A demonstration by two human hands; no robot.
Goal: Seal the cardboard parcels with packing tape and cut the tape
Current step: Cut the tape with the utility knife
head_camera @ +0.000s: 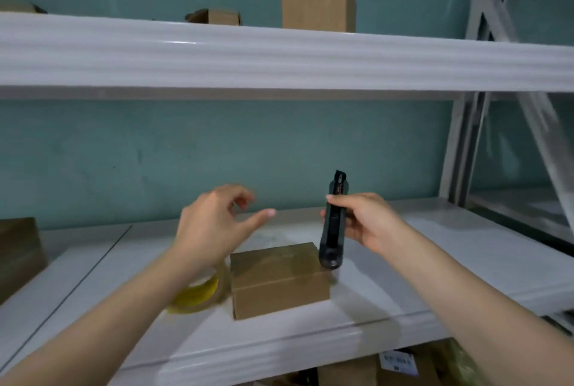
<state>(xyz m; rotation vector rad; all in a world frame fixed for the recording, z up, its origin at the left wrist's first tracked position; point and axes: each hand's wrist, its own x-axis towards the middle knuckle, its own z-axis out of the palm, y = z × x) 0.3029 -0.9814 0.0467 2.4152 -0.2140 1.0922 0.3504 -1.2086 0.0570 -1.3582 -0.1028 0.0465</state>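
head view: a closed box [278,280] sits on the white shelf [419,267], with a yellowish tape roll [198,294] just beside it on the left. the left hand [214,224] hovers above the roll, fingers loose and apart, holding nothing. the right hand [369,221] grips a black cutter [334,224] upright, over the box's far right corner.

The parcel [279,280] is plain brown cardboard, and the tape roll [198,295] is yellowish. The cutter [333,230] is black with a red mark, the shelf [428,264] white, the wall [186,152] teal.
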